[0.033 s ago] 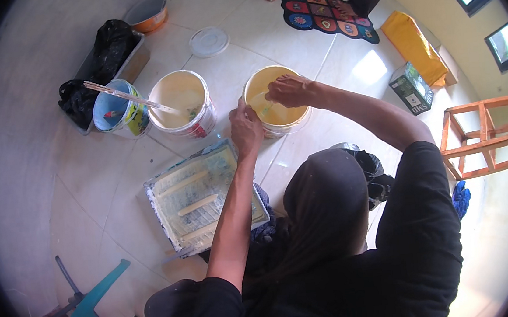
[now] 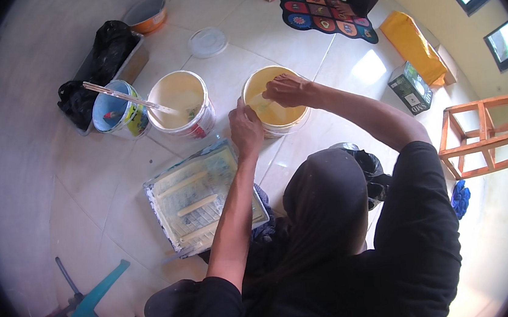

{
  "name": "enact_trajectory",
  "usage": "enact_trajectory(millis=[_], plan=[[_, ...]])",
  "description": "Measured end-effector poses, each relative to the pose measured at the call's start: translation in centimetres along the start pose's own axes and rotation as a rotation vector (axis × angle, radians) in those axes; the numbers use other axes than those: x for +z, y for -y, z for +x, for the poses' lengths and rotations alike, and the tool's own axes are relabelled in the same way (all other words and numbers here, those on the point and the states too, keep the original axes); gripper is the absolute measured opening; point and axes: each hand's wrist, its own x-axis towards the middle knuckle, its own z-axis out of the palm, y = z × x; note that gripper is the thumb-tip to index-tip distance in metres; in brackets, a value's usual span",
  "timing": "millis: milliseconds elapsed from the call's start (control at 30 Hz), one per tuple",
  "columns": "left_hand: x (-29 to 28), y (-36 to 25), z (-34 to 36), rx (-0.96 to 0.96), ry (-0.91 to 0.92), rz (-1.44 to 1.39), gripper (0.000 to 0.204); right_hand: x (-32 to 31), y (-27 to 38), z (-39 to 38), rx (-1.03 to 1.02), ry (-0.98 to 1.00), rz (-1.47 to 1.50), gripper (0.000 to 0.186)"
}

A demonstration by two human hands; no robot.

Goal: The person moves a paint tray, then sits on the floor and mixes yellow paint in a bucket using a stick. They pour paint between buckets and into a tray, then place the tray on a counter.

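On the tiled floor ahead of me stands a round bucket (image 2: 295, 117) with pale yellow paint inside. My left hand (image 2: 245, 128) is closed on its near left rim. My right hand (image 2: 287, 90) reaches over the bucket's mouth, fingers closed; a sliver of something pale shows below them, too hidden to name. Left of this bucket is a second, white bucket (image 2: 193, 127) of cream paint, with a paint-smeared stick (image 2: 132, 98) lying across its rim. A paint tray (image 2: 174, 187) coated in cream paint, with raised ridges, sits below them, partly behind my left forearm.
A blue-lined bucket (image 2: 104, 109) and a grey bin with black plastic bags (image 2: 109, 44) stand at the left. A white lid (image 2: 208, 42) lies farther off. At the right are a dark green box (image 2: 409, 87) and a wooden stool frame (image 2: 485, 143); a green chair (image 2: 100, 305) is lower left.
My right hand has shifted slightly left over the paint in the bucket. My left hand stays on the rim.
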Motion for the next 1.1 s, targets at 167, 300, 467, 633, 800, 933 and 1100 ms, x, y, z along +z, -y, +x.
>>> enact_trajectory(millis=[167,300,467,633,800,933,1100], plan=[[1.5,0.4,-0.9,0.08,-0.129,-0.001,0.031,3.3,-0.1,1.4,0.047,-0.111,-0.11,0.014],[1.9,0.0,-0.7,0.085,-0.172,0.035,0.03,4.2,-1.3,2.3,0.158,-0.029,-0.066,0.011],[2.5,-0.3,-0.6,0.082,-0.245,0.005,0.029,2.0,-0.7,0.0,0.301,0.147,0.132,0.012],[2.0,0.1,-0.4,0.092,-0.204,0.007,0.029,-1.4,0.1,-1.3,0.405,0.116,0.265,0.015],[2.0,0.1,-0.4,0.106,-0.213,-0.005,0.03,-2.0,0.1,-0.3,0.356,0.056,0.12,0.014],[2.3,0.1,-0.4,0.123,-0.154,0.0,0.031,4.0,-1.1,0.5,0.18,-0.09,-0.095,0.022],[2.1,0.4,-0.2,0.137,-0.174,0.023,0.032,4.9,-0.8,1.6,-0.124,-0.16,0.053,0.026]])
